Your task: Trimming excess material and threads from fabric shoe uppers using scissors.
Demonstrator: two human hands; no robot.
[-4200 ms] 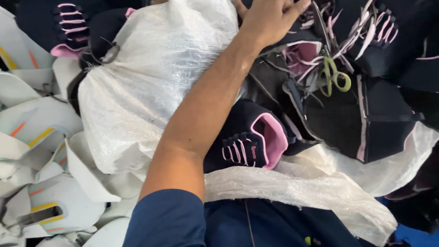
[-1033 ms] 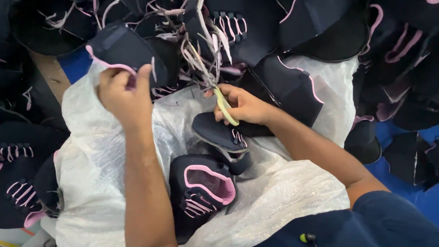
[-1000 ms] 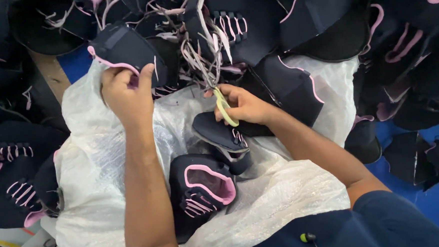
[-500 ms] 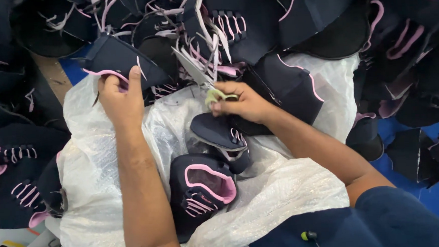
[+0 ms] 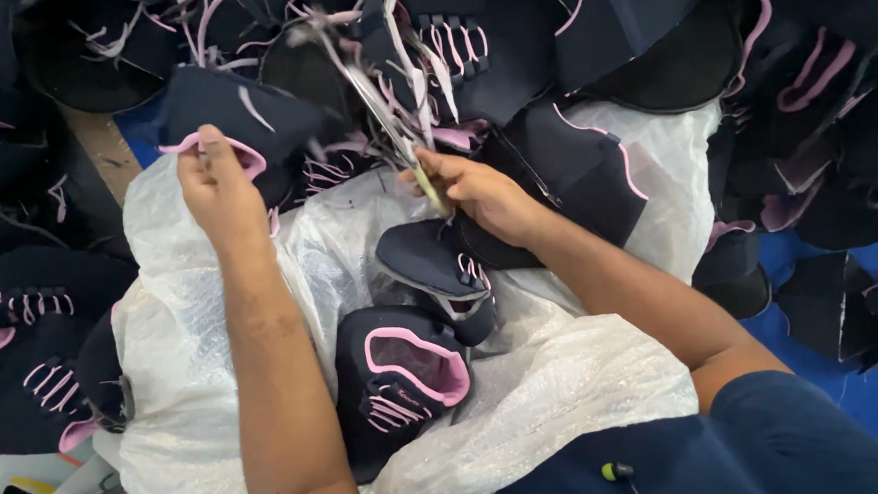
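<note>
Head view: left hand (image 5: 218, 188) was pinched on the pink-edged collar of a navy shoe upper (image 5: 242, 122), held up at the far edge of the white plastic sheet (image 5: 557, 391). Right hand (image 5: 476, 190) was closed around small scissors (image 5: 392, 119), blades pointed up into the loose laces and thread ends; blurred, so the cut point couldn't be made out. Two uppers (image 5: 401, 374) lay on the sheet between the arms, looking finished. A big pile of navy-and-pink uppers (image 5: 648, 26) ringed the sheet. My read: trimming was underway, only a small share done, most of the pile left.
</note>
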